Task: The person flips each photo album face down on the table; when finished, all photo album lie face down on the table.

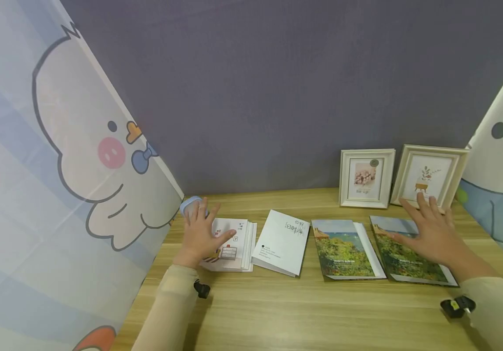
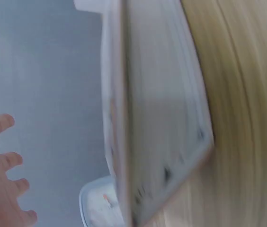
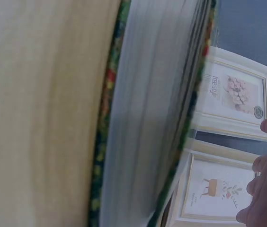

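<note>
My left hand (image 1: 200,236), fingers spread, hovers over a white album (image 1: 235,251) with a printed cover at the left. Just beyond its fingertips is a light blue box (image 1: 191,204), partly hidden by the hand. My right hand (image 1: 433,234) is spread above the rightmost green landscape-cover album (image 1: 409,263). In the right wrist view, thick page edges (image 3: 147,113) show between that album's covers, with the fingers (image 3: 261,163) apart from it. Between the hands lie a white booklet (image 1: 282,241), its cover slightly raised, and a second landscape-cover album (image 1: 345,251).
Two cream picture frames stand upright at the back right: one with a pink flower picture (image 1: 367,178), the other with a potted plant picture (image 1: 428,175). A dark grey curtain (image 1: 255,97) rises behind the wooden table (image 1: 277,312). Cartoon-print curtains (image 1: 89,136) flank both sides.
</note>
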`<state>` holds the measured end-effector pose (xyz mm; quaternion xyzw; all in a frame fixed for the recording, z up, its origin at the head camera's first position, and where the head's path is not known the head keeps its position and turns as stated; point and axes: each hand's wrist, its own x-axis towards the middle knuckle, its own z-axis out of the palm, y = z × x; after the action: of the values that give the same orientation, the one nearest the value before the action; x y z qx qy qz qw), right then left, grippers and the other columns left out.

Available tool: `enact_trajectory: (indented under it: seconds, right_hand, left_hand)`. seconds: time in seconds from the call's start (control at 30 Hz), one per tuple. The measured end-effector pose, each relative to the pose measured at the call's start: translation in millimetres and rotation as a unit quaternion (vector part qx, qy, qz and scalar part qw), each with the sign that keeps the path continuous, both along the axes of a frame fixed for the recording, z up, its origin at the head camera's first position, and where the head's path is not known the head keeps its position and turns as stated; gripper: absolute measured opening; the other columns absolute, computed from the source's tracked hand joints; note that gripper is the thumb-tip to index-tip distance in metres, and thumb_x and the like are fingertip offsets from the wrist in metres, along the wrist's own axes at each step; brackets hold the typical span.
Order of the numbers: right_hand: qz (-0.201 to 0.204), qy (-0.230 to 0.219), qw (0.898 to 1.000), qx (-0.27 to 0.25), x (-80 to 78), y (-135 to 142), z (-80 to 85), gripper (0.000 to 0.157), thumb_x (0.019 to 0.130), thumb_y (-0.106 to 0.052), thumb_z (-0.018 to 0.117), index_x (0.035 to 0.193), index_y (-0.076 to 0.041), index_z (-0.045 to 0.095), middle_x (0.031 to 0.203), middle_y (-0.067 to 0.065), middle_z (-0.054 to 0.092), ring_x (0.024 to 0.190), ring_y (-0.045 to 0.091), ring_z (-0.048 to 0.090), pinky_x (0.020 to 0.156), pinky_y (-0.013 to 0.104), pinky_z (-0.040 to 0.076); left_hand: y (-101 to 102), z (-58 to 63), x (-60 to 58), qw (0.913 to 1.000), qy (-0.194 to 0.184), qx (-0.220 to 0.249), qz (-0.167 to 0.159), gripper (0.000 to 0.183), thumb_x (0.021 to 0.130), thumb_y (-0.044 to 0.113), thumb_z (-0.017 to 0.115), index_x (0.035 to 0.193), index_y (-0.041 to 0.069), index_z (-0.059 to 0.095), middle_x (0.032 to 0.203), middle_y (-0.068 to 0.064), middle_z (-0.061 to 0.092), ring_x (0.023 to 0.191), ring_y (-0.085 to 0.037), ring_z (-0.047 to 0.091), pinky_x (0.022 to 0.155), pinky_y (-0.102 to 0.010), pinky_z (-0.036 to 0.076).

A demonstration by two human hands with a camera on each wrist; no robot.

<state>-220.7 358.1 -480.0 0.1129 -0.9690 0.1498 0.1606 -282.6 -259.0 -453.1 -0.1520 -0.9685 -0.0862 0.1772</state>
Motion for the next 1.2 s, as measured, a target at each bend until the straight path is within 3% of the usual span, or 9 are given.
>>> enact_trajectory:
  seconds: [0.43, 0.63, 0.77, 0.93, 1.03, 1.2]
  right_hand:
    - [-0.002, 0.002, 0.999, -0.047, 14.1, 8.5, -10.7, 0.101, 0.094, -0.049, 0.075, 0.169, -0.012, 0.018, 0.166, 0.038, -0.002, 0.148, 0.065, -0.005, 0.107, 0.08, -0.017]
    - [-0.004, -0.013, 0.998, -0.061, 21.0, 12.9, -14.8, 0.102, 0.096, -0.047, 0.073, 0.17, -0.013, 0.01, 0.167, 0.036, -0.001, 0.152, 0.059, -0.004, 0.109, 0.079, -0.015]
    - [-0.001, -0.026, 0.996, -0.081, 23.8, 19.0, -15.1, 0.102, 0.097, -0.044, 0.074, 0.169, -0.009, 0.01, 0.164, 0.041, 0.007, 0.148, 0.065, 0.006, 0.108, 0.084, -0.005]
    - [-0.023, -0.074, 0.992, -0.103, 27.9, 30.8, -14.9, 0.103, 0.1, -0.047, 0.07, 0.168, -0.003, 0.005, 0.16, 0.046, 0.009, 0.135, 0.077, 0.016, 0.095, 0.09, 0.014]
    - [-0.036, -0.098, 0.989, -0.105, 30.3, 38.1, -15.1, 0.103, 0.102, -0.048, 0.066, 0.167, 0.0, 0.002, 0.159, 0.047, 0.008, 0.127, 0.08, 0.022, 0.09, 0.091, 0.018]
    - [-0.041, -0.106, 0.987, -0.11, 33.7, 44.6, -14.8, 0.102, 0.102, -0.047, 0.065, 0.166, 0.001, 0.002, 0.159, 0.047, 0.01, 0.12, 0.08, 0.028, 0.087, 0.09, 0.022]
  left_hand:
    - [49.0, 3.7, 19.2, 0.9977, 0.006, 0.05, -0.046, 0.096, 0.09, 0.077, 0.061, 0.165, 0.022, 0.037, 0.169, -0.02, 0.025, 0.155, -0.044, 0.023, 0.122, -0.069, 0.009]
    - [76.6, 5.1, 27.1, 0.9923, 0.015, 0.09, -0.083, 0.091, 0.091, 0.07, 0.066, 0.165, 0.025, 0.037, 0.168, -0.019, 0.029, 0.155, -0.041, 0.025, 0.121, -0.069, 0.015]
    - [97.4, 6.7, 31.8, 0.9865, 0.029, 0.116, -0.112, 0.087, 0.092, 0.066, 0.068, 0.162, 0.023, 0.041, 0.165, -0.017, 0.034, 0.149, -0.041, 0.035, 0.119, -0.067, 0.024]
    - [124.3, 5.9, 39.8, 0.9762, 0.041, 0.155, -0.146, 0.077, 0.093, 0.055, 0.073, 0.154, 0.014, 0.052, 0.159, -0.015, 0.044, 0.141, -0.039, 0.046, 0.112, -0.065, 0.036]
    - [140.5, 3.0, 44.4, 0.9704, 0.031, 0.176, -0.162, 0.072, 0.094, 0.052, 0.073, 0.151, 0.013, 0.055, 0.156, -0.016, 0.048, 0.139, -0.037, 0.049, 0.109, -0.064, 0.04]
    - [168.9, -1.1, 52.7, 0.9625, -0.026, 0.202, -0.179, 0.069, 0.097, 0.053, 0.07, 0.155, 0.021, 0.051, 0.157, -0.01, 0.046, 0.143, -0.033, 0.045, 0.11, -0.06, 0.042]
